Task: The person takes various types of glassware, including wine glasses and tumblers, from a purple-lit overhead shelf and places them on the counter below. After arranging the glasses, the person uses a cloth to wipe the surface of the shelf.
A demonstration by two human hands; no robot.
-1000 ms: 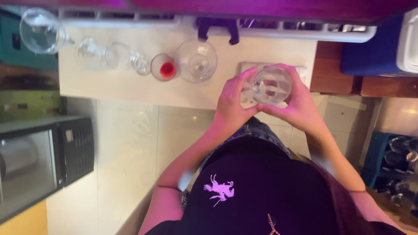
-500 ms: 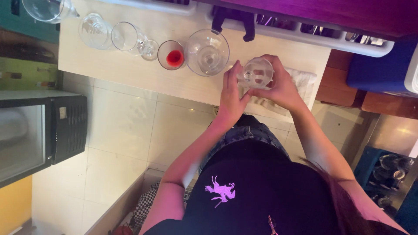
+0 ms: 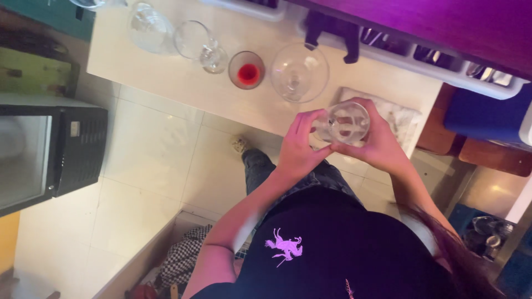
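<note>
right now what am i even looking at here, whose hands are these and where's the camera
There is no machine here. The camera sits on a person's head and looks straight down, so you see their dark shirt, arms and the floor below. Their left hand and right hand together hold a clear glass over the edge of a pale counter; both hands' grip is closed around it. Under it lies a white cloth. Further along the counter stand a large wine glass, a small glass with red liquid and several more clear glasses. A small black fridge stands on the tiled floor at the left.
</note>
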